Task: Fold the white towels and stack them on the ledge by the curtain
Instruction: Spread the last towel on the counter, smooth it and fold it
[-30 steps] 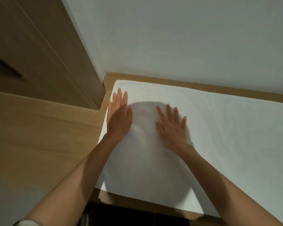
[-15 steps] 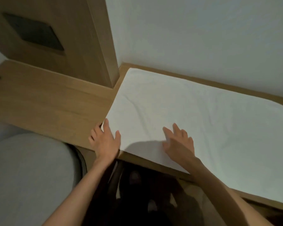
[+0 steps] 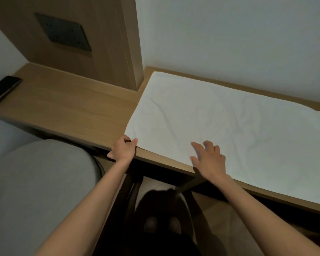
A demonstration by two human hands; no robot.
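Note:
A white towel [image 3: 229,122] lies spread flat on the wooden ledge [image 3: 81,108], running from the wall to the front edge. My left hand [image 3: 123,149] pinches the towel's near left corner between thumb and fingers at the ledge's front edge. To the right, my right hand [image 3: 210,159] rests on the towel's near edge, fingers spread. A few creases cross the cloth. No curtain is in view.
A black phone [image 3: 3,89] lies at the ledge's far left. A wooden panel with a dark socket plate [image 3: 63,32] rises behind the ledge. A grey cushioned seat [image 3: 35,191] sits at lower left. Dark chair legs and my feet [image 3: 161,224] show below the ledge.
Both hands have slid back from the middle of the towel to its near edge. My left hand has gone from flat to pinching the near left corner. The view has pulled back.

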